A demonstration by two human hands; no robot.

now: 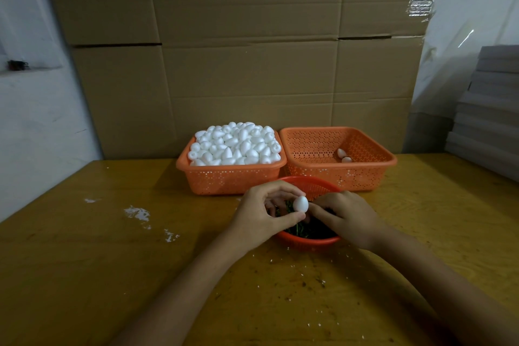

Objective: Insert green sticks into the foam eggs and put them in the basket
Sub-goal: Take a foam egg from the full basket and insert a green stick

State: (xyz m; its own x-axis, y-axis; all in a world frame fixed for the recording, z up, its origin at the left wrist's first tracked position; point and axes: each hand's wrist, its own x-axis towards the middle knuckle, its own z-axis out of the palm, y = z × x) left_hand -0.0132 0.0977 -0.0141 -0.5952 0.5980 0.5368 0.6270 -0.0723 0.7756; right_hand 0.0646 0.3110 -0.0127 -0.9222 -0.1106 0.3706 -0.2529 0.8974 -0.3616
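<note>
Table: work surface.
Stock basket, left: heaped foam eggs, within reach.
Receiving basket, right: two eggs only (presumably finished).
Round basket: green sticks, nearest the worker.
Left hand: thumb and fingertips clamp one egg over the sticks, steadied for insertion.
Right hand: fingertips at the egg; grip cannot be told.

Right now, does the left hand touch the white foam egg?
Touching. The head view shows the left hand pinching the foam egg between thumb and forefinger.
</note>
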